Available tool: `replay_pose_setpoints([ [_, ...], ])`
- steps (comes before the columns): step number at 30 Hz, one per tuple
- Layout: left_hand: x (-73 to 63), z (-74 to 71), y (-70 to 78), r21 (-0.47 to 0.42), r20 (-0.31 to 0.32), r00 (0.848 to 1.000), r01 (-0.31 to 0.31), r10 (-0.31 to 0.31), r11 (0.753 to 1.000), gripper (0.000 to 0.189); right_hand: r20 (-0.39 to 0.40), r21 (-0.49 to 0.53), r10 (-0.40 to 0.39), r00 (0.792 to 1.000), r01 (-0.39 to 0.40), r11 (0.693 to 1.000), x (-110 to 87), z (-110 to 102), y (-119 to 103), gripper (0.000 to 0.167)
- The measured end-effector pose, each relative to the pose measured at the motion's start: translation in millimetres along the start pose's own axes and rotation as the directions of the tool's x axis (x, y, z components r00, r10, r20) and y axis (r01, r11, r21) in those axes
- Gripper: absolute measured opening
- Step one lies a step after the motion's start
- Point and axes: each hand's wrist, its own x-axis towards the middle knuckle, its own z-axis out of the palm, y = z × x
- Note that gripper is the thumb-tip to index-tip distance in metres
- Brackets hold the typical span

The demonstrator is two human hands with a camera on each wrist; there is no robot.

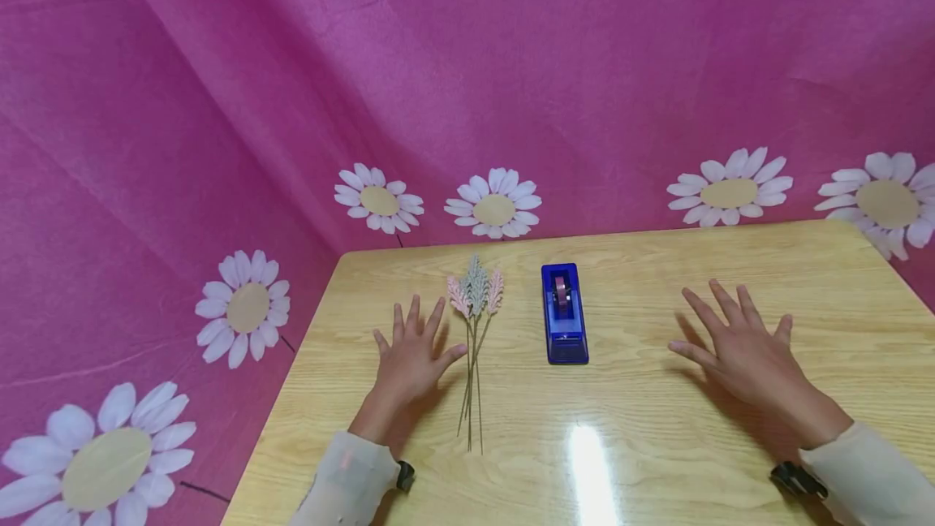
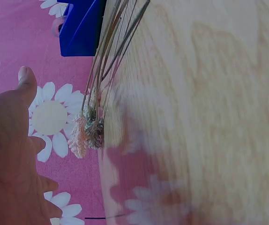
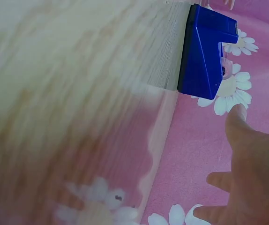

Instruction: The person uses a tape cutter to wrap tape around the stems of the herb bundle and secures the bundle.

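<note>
My left hand [image 1: 411, 364] hovers over the table with fingers spread, its thumb tip close beside the flower stems. Several artificial flower sprigs [image 1: 476, 291], pink and grey-green with thin brown stems, lie in a loose bunch, heads toward the far edge. To their right stands a blue tape dispenser [image 1: 565, 315] with a small pinkish roll in it. My right hand [image 1: 752, 355] is held over the right part of the table, fingers splayed and holding nothing. In the left wrist view the sprigs [image 2: 85, 126] show past my thumb; the right wrist view shows the dispenser [image 3: 205, 51] side-on.
The light wooden table [image 1: 657, 445] has a rounded far edge and a bright glare spot near the front. Behind it and to the left hangs a magenta cloth [image 1: 584, 88] printed with white daisies. Dark wrist straps [image 1: 798, 480] sit at the sleeve cuffs.
</note>
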Motion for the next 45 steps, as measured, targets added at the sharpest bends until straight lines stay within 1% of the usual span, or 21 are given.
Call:
replay_pose_setpoints([
  [4,1.1,-0.9,3.1,0.003,-0.009,1.000,-0.004,0.004,1.000,0.088,0.001,-0.019,-0.001,1.000,0.001,1.000,0.6,0,2,0.087],
  [10,2.0,-2.1,8.2,0.013,0.001,1.000,-0.003,0.003,1.000,0.089,0.015,-0.021,-0.001,1.000,0.002,1.000,1.8,-2,2,0.087],
  [16,5.5,-1.7,13.0,0.018,-0.006,0.999,-0.031,0.031,0.999,0.088,-0.003,-0.029,-0.023,1.000,0.023,0.999,3.6,-3,-1,0.087],
  [20,8.5,-0.3,18.1,0.032,-0.002,0.999,-0.054,0.054,0.998,0.088,0.003,-0.025,-0.043,0.999,0.043,0.999,5.2,-2,-4,0.086],
  [27,12.4,1.8,32.0,0.049,0.007,0.995,-0.102,0.102,0.994,0.088,0.049,0.030,-0.046,0.998,0.045,0.999,6.7,2,-13,0.089],
  [31,14.5,3.1,41.6,0.048,0.004,0.990,-0.139,0.139,0.989,0.086,0.051,0.026,-0.065,0.997,0.064,0.998,8.2,2,-19,0.088],
  [35,15.8,4.2,52.5,0.030,0.042,0.986,-0.161,0.159,0.987,0.085,0.057,0.035,-0.073,0.996,0.071,0.997,9.9,2,-25,0.089],
  [38,17.4,5.9,60.3,0.006,0.075,0.984,-0.162,0.162,0.987,0.084,0.064,0.057,-0.078,0.995,0.074,0.996,10.9,1,-31,0.089],
  [45,25.1,12.6,75.8,-0.017,0.096,0.976,-0.193,0.194,0.981,0.081,0.064,0.055,-0.108,0.992,0.105,0.993,16.0,-1,-47,0.087],
])
